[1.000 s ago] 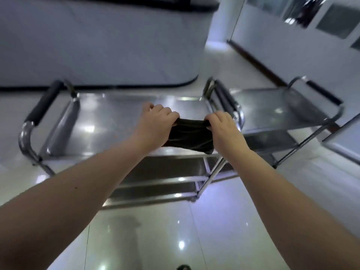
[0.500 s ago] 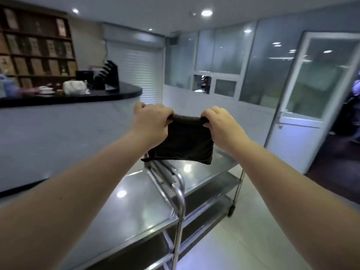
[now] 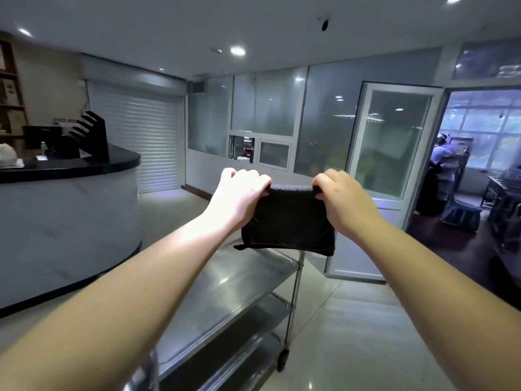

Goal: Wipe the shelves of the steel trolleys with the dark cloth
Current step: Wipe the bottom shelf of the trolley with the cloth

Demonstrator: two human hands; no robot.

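Two bare hands hold a folded black cloth (image 3: 287, 221) up in the air by its top edge. The left hand (image 3: 239, 193) curls tight around the top left corner, and the right hand (image 3: 342, 198) curls tight around the top right corner. The cloth hangs down flat between them, above the far edge of the top shelf of a shiny steel trolley (image 3: 225, 292). A curved white counter with a black top (image 3: 70, 221) stands left of the trolley. A white glass door (image 3: 392, 165) is behind the right hand.

Cloth (image 3: 287, 218) between hands, above trolley (image 3: 225, 292); counter (image 3: 70, 221) left.
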